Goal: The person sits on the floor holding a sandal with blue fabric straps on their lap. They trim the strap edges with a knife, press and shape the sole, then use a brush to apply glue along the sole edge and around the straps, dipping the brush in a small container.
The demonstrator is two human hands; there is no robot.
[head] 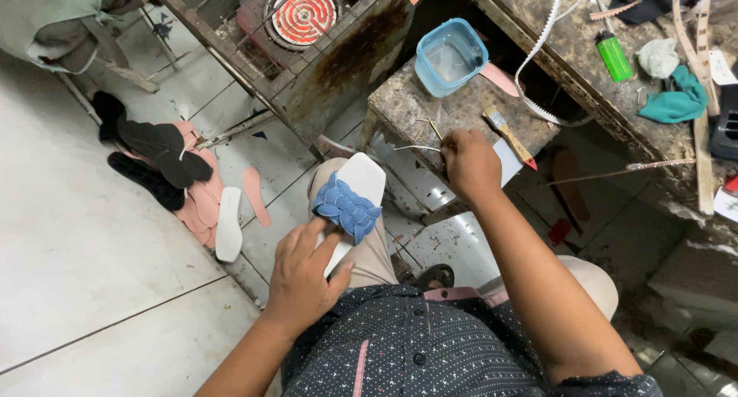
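A white sandal sole (360,179) with a blue braided strap (347,206) rests on my knee. My left hand (304,274) grips its near end, thumb and fingers around the sole. My right hand (470,163) is closed over a thin metal tool (415,147) at the front edge of a small stained work block (453,109). A wooden-handled brush (509,136) lies on that block just right of my right hand. A blue plastic tub (450,56) stands on the block's far corner.
A glowing red coil heater (304,14) sits in a rusty metal cage beyond the block. Black, pink and white sole pieces (181,174) lie on the tiled floor at left. A cluttered bench at right holds a green lighter (614,56) and teal cloth (676,101).
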